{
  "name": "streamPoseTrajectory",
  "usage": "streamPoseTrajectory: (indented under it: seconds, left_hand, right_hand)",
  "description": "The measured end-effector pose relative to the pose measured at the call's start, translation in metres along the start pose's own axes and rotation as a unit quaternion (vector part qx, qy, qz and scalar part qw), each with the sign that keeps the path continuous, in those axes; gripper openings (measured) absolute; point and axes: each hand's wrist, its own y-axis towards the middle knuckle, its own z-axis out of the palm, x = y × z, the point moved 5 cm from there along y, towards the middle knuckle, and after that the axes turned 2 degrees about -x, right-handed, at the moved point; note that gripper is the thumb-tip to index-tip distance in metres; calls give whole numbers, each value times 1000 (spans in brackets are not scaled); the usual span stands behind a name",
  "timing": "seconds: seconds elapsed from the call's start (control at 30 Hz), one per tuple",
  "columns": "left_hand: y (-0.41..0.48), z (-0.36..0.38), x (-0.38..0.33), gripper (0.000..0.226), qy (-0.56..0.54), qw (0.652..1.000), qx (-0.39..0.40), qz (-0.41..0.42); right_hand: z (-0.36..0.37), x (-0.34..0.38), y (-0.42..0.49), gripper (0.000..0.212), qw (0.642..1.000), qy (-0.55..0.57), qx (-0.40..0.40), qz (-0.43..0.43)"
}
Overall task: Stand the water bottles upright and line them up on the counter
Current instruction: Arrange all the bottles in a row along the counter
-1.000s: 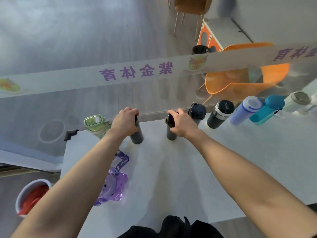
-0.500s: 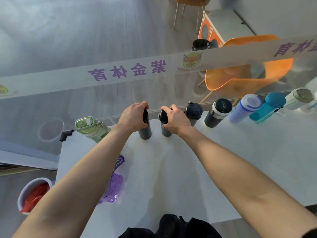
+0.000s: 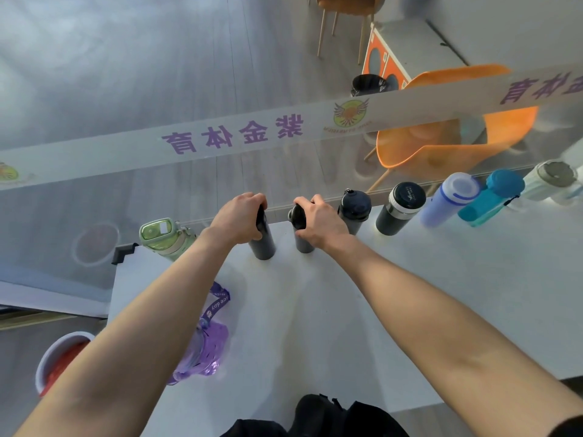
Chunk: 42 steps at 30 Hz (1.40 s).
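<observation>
The fingers [image 3: 252,197] of the left hand [image 3: 238,217] are wrapped round a slim dark grey metal bottle [image 3: 263,244], those of the right hand [image 3: 318,220] round a second black-capped grey bottle [image 3: 301,234]. Both have been drawn closer together since a second ago and are stood upright on the pale table [image 3: 315,310], beside the row of upright bottles [image 3: 400,209]. The purple plastic bottle [image 3: 205,354] is left lying.

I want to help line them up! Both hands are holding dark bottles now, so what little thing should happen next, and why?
Probably let go of both. The left hand and right hand each grip a dark bottle already standing upright on the counter, in line with the row. Then reach for the purple bottle, which still lies flat.
</observation>
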Motion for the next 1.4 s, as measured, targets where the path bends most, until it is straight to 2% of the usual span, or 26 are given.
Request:
streamPoseTrajectory:
  seconds: [0.1,0.2,0.27,0.37,0.47,0.57,0.67,0.8,1.0,1.03,1.1,1.2,1.27,1.4]
  left_hand:
    - [-2,1,2,84,1,1000,11,-3]
    - [-9,-5,3,105,-13,1000,12,-7]
    - [-17,-21,4,105,-31,999,-11,-9]
    - [-42,-54,15,85,-45,995,-84,-17]
    - [-86,-85,39,63,-45,979,-196,-33]
    - [-132,-101,69,45,-48,956,-286,-43]
    - [-172,-96,104,25,-65,944,-314,-77]
    - [-211,-53,150,19,-74,955,-253,-134]
    - [-248,9,177,44,-75,975,-101,-183]
    - [-252,16,176,55,-85,977,-68,-183]
    - [-259,30,167,82,-116,979,7,-169]
    - [-265,53,150,116,-96,986,70,-120]
    - [-263,64,142,123,-47,994,56,-78]
    - [-253,78,134,117,5,998,52,-24]
  right_hand:
    - [0,0,-1,88,1000,-9,-2,12]
    - [-3,1,-4,121,999,-21,-3,43]
    - [-11,11,-7,124,998,-32,-39,34]
    - [-31,45,-14,93,986,-44,-150,-60]
    - [-42,92,-23,56,962,21,-221,-159]
    - [-37,142,-30,35,949,55,-213,-225]
    - [-16,180,-34,31,952,56,-153,-257]
    - [23,216,-36,60,967,45,-13,-250]
    - [64,255,-14,108,977,8,75,-200]
    - [70,258,-9,109,977,-6,91,-194]
    - [80,262,-1,95,975,-29,101,-194]
    - [76,258,7,75,978,-35,68,-195]
    - [65,247,8,72,982,-33,43,-183]
    - [51,223,6,69,984,-56,8,-168]
